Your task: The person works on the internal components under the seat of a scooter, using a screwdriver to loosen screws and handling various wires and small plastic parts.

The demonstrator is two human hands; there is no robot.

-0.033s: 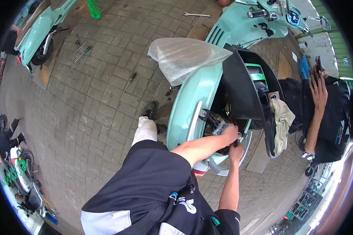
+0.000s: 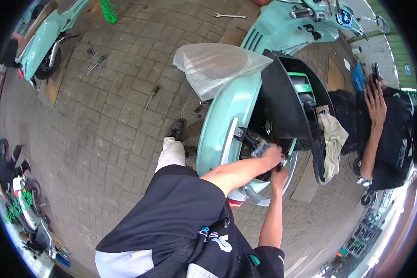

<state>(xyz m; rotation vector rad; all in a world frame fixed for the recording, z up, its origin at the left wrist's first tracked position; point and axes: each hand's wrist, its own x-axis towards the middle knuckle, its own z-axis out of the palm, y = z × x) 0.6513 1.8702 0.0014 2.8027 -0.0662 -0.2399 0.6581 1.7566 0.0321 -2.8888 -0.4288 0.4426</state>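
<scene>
Left hand (image 2: 272, 155), right hand (image 2: 278, 177) barely shifted at scooter (image 2: 226, 111) tail; either grip's hold: cannot tell.

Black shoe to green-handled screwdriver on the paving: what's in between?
In the head view, another screwdriver lies on the brick paving between the black shoe and the green-handled screwdriver, nearer the shoe.

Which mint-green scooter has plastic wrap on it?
The nearer scooter, at right: clear plastic wrap lies over part of it; the upper-left scooter shows none.
</scene>
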